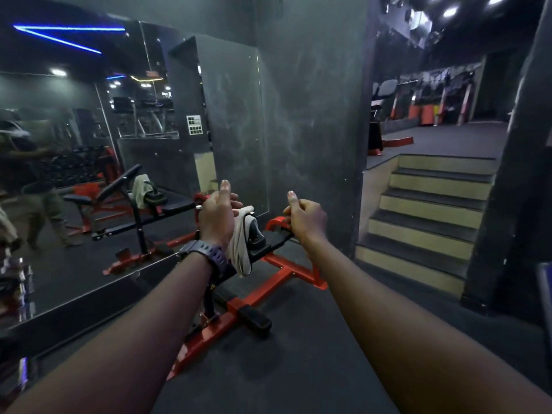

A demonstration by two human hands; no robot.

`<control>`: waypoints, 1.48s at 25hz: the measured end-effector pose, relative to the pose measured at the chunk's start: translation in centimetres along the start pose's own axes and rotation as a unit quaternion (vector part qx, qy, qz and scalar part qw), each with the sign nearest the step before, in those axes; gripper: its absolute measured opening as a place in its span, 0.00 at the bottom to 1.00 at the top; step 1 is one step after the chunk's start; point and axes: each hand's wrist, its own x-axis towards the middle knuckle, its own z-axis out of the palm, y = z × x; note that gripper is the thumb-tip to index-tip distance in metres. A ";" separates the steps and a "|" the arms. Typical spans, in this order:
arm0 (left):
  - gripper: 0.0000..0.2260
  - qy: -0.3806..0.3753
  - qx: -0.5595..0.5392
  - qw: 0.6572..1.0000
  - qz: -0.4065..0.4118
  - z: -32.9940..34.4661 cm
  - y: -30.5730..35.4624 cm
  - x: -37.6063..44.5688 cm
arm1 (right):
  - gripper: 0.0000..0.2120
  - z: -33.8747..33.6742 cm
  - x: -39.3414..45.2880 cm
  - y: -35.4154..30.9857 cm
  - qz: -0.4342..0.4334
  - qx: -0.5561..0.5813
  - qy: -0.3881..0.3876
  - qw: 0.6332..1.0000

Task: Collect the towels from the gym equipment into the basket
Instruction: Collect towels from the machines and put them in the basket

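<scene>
Head camera view: two bare forearms reach out over a dark rubber floor (298, 339) toward a red-framed bench (268, 264) set against a mirrored wall. The left hand (216, 215), above a dark wristwatch (206, 253), is raised with its thumb up and its fingers loosely curled; whether they touch the towel just beside them cannot be told. The right hand (304, 218), thumb also up and fingers curled, holds nothing visible and hovers over the far end of the bench. A pale, off-white towel (242, 249) hangs draped over the bench's black pad, one creased fold trailing down the near side. In the mirror (89, 144) the bench and towel appear again, along with a blurred standing person at the left edge. Beyond a smudged dark grey wall (304, 115), steps with pale risers (433, 210) climb at the right to a raised floor holding more red and black machines. Blue strip lights show in the mirror's upper left corner. No writing is legible.
</scene>
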 end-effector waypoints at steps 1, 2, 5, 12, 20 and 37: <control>0.29 0.007 0.006 1.000 0.000 0.7 -1.2 2.6 | 0.25 1.3 2.7 0.8 -0.001 -0.004 -0.005 1.000; 0.29 0.014 0.012 1.000 -0.002 1.3 -2.4 4.9 | 0.25 2.7 5.2 1.8 0.000 -0.012 -0.012 1.000; 0.25 0.052 0.004 0.999 0.001 3.0 -6.1 11.6 | 0.25 7.3 11.8 4.6 -0.002 -0.040 -0.044 0.998; 0.25 0.078 0.007 0.997 -0.019 7.1 -15.9 29.7 | 0.25 18.7 27.2 12.1 0.020 -0.074 -0.079 0.994; 0.26 0.088 0.022 0.994 -0.065 13.4 -26.8 46.4 | 0.29 29.1 44.8 20.0 0.033 -0.104 -0.128 0.986; 0.22 0.262 0.144 0.944 -0.138 19.5 -47.3 70.1 | 0.22 53.7 67.8 36.3 -0.037 -0.190 -0.360 0.912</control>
